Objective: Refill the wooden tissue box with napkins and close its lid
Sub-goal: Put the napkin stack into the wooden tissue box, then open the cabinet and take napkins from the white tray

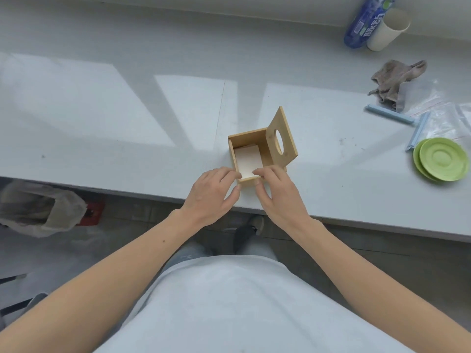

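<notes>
A small wooden tissue box stands near the front edge of the grey counter. Its lid, with an oval hole, is swung up and open on the right side. White napkins lie inside the box. My left hand rests at the box's near left corner, fingertips on the rim. My right hand is at the near right corner, fingertips touching the near edge of the napkins. Whether either hand pinches the napkins is unclear.
Two stacked green saucers sit at the right. Behind them lie clear bags with blue clips, a grey rag, a white cup and a blue bottle. A bin with a bag stands on the floor at the left.
</notes>
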